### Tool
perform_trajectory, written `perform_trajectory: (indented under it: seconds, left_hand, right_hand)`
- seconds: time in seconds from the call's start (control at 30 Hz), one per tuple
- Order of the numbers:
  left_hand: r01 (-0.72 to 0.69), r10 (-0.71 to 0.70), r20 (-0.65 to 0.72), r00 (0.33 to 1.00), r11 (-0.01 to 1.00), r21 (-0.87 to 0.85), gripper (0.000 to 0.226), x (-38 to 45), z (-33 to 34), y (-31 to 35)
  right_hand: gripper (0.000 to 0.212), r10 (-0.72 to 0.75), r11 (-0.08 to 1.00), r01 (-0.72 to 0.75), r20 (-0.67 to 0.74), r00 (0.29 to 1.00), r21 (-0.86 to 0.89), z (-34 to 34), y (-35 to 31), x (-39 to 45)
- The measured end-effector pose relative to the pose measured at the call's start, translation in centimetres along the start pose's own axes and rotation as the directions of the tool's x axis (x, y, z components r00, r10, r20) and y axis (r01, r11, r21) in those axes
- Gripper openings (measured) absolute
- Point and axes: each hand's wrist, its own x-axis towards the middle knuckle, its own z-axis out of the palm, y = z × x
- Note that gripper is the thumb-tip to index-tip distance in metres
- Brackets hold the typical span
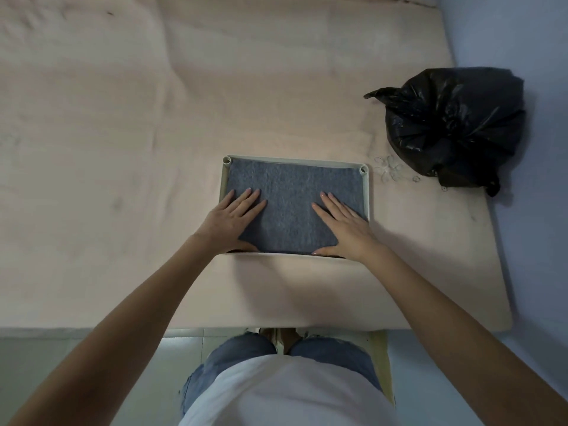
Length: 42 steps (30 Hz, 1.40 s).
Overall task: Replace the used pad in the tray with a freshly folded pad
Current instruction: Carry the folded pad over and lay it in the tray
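While both palms lie flat, fingers straight, the left hand (232,218) and right hand (344,224) press the grey felt pad (292,198) down inside the pale tray (365,192), gripping nothing. It looks soft, light and limp, best pinched at a near corner. A tied black bag (455,124) perhaps holds the used one.

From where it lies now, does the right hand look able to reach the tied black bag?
Probably yes: the right hand lies flat on the gray pad, holding nothing, and only bare tabletop and a small clear trinket lie between it and the black bag.
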Motion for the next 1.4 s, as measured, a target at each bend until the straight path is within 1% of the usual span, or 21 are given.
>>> perform_trajectory:
  seconds: [0.07, 0.17, 0.27, 0.33, 0.37, 0.4, 0.43, 0.47, 0.53, 0.57, 0.63, 0.73, 0.87, 0.93, 1.13, 1.3, 1.4]
  left_hand:
    - [0.011, -0.011, 0.008, 1.000, 0.999, 0.036, 0.104, -0.5, 0.0, -0.7]
    - [0.027, -0.028, 0.017, 0.999, 0.995, 0.092, 0.102, -1.2, -0.1, -1.3]
    - [0.050, -0.053, 0.029, 0.998, 0.992, 0.116, 0.099, -1.5, -0.3, -1.3]
    - [0.062, -0.068, 0.053, 0.996, 0.992, 0.108, 0.097, -1.8, -0.5, -1.4]
    - [0.071, -0.076, 0.060, 0.995, 0.994, 0.086, 0.095, -2.0, -0.6, -1.4]
    - [0.089, -0.091, 0.045, 0.995, 0.995, 0.033, 0.093, -2.3, -0.7, -1.4]
    - [0.122, -0.123, -0.006, 0.992, 0.991, -0.052, 0.091, -2.7, -0.7, -1.1]
    - [0.162, -0.176, -0.078, 0.981, 0.975, -0.153, 0.090, -3.3, -0.7, -0.7]
    - [0.231, -0.300, -0.190, 0.935, 0.921, -0.314, 0.087, -4.4, -0.5, 0.8]
    - [0.268, -0.357, -0.207, 0.911, 0.893, -0.361, 0.086, -4.9, -0.3, 1.7]
    - [0.358, -0.465, -0.182, 0.867, 0.833, -0.422, 0.087, -5.4, 0.4, 3.3]
    - [0.491, -0.597, -0.097, 0.797, 0.732, -0.472, 0.078, -5.3, 1.7, 4.6]
    - [0.557, -0.689, -0.081, 0.720, 0.644, -0.524, 0.073, -4.6, 2.5, 5.7]
    - [0.563, -0.708, -0.087, 0.700, 0.623, -0.543, 0.070, -4.3, 2.5, 5.9]
    - [0.562, -0.714, -0.101, 0.693, 0.623, -0.544, 0.066, -4.5, 2.8, 5.6]
    - [0.581, -0.718, -0.102, 0.688, 0.630, -0.515, 0.066, -4.5, 2.8, 4.9]
    - [0.590, -0.719, -0.101, 0.688, 0.635, -0.499, 0.066, -4.7, 2.8, 4.2]
  right_hand:
    - [0.108, 0.015, 1.000, -0.014, 0.009, 1.000, -0.023, -0.1, 1.2, -0.8]
    - [0.104, -0.005, 0.997, 0.007, 0.030, 1.000, -0.076, -0.3, 2.5, -1.6]
    - [0.099, -0.022, 0.985, 0.029, 0.043, 0.999, -0.171, -0.4, 3.0, -1.8]
    - [0.091, -0.032, 0.974, 0.035, 0.017, 0.999, -0.224, -0.3, 2.9, -2.2]
    - [0.084, -0.028, 0.977, 0.023, -0.017, 0.999, -0.211, -0.2, 2.7, -2.6]
    - [0.078, -0.001, 0.987, -0.010, -0.065, 0.998, -0.163, 0.0, 2.5, -3.2]
    - [0.072, 0.056, 0.994, -0.066, -0.120, 0.991, -0.083, 0.4, 2.2, -3.7]
    - [0.068, 0.144, 0.990, -0.142, -0.170, 0.975, 0.027, 0.8, 1.8, -4.2]
    - [0.064, 0.360, 0.918, -0.303, -0.214, 0.908, 0.256, 1.6, 0.8, -5.1]
    - [0.064, 0.438, 0.874, -0.359, -0.208, 0.874, 0.328, 2.0, 0.2, -5.4]
    - [0.066, 0.505, 0.830, -0.415, -0.187, 0.843, 0.372, 2.9, -0.8, -5.8]
    - [0.066, 0.546, 0.809, -0.464, -0.169, 0.821, 0.361, 3.7, -1.8, -5.9]
    - [0.065, 0.570, 0.798, -0.485, -0.188, 0.800, 0.357, 3.9, -2.2, -5.7]
    - [0.065, 0.573, 0.798, -0.488, -0.195, 0.796, 0.353, 3.9, -2.3, -5.6]
    - [0.064, 0.569, 0.815, -0.502, -0.237, 0.787, 0.289, 3.9, -2.6, -5.3]
    - [0.063, 0.546, 0.833, -0.485, -0.250, 0.800, 0.265, 3.8, -3.0, -4.7]
    - [0.061, 0.522, 0.851, -0.476, -0.261, 0.812, 0.223, 3.7, -3.3, -4.2]
